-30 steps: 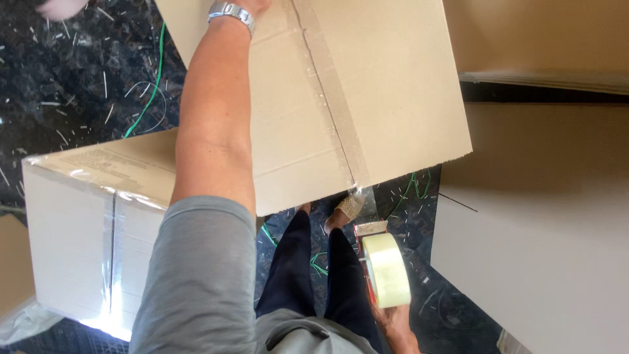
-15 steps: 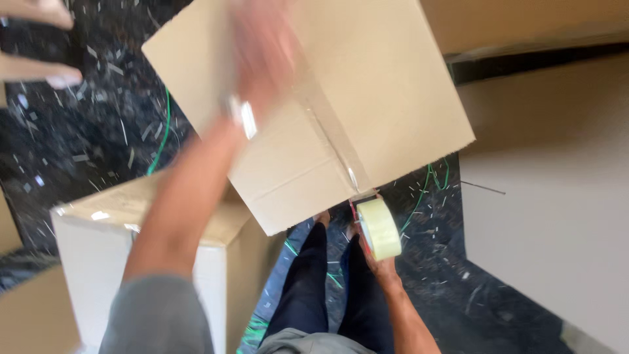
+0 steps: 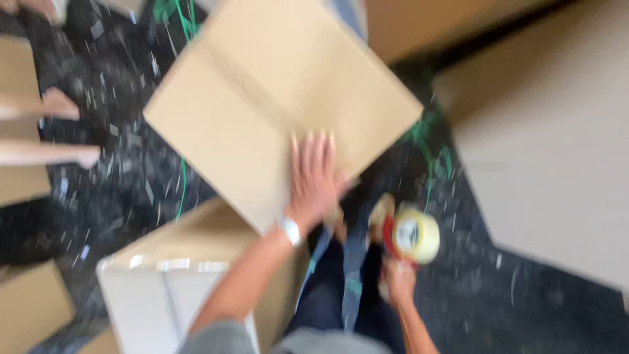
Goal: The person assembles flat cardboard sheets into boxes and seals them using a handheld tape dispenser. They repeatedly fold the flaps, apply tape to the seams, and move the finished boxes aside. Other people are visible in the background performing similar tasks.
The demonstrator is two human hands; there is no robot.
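Observation:
A large brown cardboard box (image 3: 262, 98) fills the upper middle of the blurred head view, turned like a diamond. My left hand (image 3: 313, 174) lies flat on its near corner, fingers spread; a silver watch (image 3: 290, 231) is on that wrist. My right hand (image 3: 398, 280) is lower right, below the box, holding a tape dispenser (image 3: 409, 235) with a pale yellow roll and a red part. The dispenser is just off the box's near edge, not touching it. My dark trousers (image 3: 341, 288) show between the arms.
A second taped cardboard box (image 3: 170, 275) stands at the lower left beside my left arm. More box parts (image 3: 26, 177) lie at the left edge. A pale flat surface (image 3: 550, 144) fills the right. The dark speckled floor (image 3: 118, 170) carries green strapping (image 3: 180, 190).
The view has swung and blurred. My left hand has drawn back from the box's far part to its near corner. The tape dispenser has moved slightly right and lower, away from the box edge.

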